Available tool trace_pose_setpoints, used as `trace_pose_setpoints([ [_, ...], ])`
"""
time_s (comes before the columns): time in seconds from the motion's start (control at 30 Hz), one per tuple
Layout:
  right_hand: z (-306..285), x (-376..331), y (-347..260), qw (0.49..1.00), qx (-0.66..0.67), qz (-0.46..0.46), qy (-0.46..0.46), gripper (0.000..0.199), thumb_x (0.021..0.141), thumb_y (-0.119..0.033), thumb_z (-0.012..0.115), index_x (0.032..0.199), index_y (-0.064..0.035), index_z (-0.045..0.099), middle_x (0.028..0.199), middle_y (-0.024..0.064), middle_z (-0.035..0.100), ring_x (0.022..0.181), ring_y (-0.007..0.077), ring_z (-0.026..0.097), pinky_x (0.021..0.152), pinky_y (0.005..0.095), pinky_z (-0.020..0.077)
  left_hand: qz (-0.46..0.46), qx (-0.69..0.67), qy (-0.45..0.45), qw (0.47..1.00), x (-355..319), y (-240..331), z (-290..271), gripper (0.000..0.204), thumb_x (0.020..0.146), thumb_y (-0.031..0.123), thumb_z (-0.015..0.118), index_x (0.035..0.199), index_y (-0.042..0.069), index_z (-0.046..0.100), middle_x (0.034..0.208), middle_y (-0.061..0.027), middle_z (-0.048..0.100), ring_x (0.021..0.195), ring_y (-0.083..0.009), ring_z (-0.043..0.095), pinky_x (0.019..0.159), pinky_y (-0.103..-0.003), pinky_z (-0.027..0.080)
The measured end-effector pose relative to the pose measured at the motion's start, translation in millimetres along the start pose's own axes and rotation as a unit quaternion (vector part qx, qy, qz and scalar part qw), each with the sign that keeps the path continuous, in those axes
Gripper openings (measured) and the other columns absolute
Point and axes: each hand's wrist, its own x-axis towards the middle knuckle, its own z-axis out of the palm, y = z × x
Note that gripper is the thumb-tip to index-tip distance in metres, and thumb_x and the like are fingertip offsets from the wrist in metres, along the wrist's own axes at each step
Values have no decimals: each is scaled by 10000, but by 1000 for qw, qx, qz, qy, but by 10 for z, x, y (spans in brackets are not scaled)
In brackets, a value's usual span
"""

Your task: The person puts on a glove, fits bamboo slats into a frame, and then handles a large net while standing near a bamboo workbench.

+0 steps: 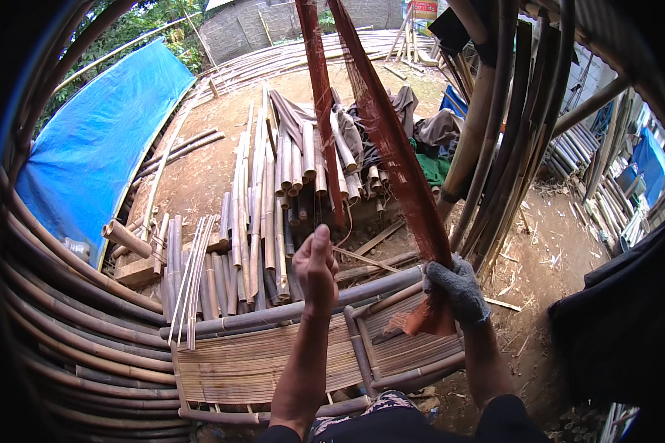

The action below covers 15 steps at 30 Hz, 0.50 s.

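My right hand (458, 290), in a grey knitted glove, is closed around the lower part of a frayed reddish-brown cloth strip (395, 155). The strip's loose end hangs below the fist, over the bamboo bench. A narrower reddish-brown strip (323, 96) hangs to the left, with its lower tip just above my left hand (316, 269). That hand is bare and closed, thumb on top; fine threads show near the thumb, but what it pinches is too small to make out. Both strips run up out of view.
A slatted bamboo bench (266, 365) stands right before me. Beyond it lie stacked bamboo poles (262, 214), partly under grey cloths (292, 114). Upright poles (506, 148) rise close on the right. A blue tarp (107, 148) covers the far left, above curved bamboo rails (89, 336).
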Motion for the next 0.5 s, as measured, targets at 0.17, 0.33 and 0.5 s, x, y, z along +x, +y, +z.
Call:
trace_pose_setpoints([
  [0.17,338,132,21,996,-57,2,-69,213,946,-263,658,896,-58,626,734,3,623,639,77,570,600,252,472,-10,226,-37,973,-1009,-547,-921,477,990,339,603,599,117,443,559,70,371,481,-52,307,443,-262,234],
  [0.33,213,502,224,999,-12,-34,-27,209,947,-259,649,954,-52,625,732,3,616,666,85,573,626,250,468,-506,-35,141,850,-2714,-1155,-3292,542,992,469,543,589,184,319,539,40,247,432,-110,260,387,-238,193],
  [0.5,-12,987,360,994,-73,-46,61,239,934,-281,668,956,-44,656,733,6,623,660,100,577,615,256,457,-426,133,293,846,-5283,-416,-4884,364,914,474,586,824,122,607,621,-23,552,518,-206,503,497,-366,438],
])
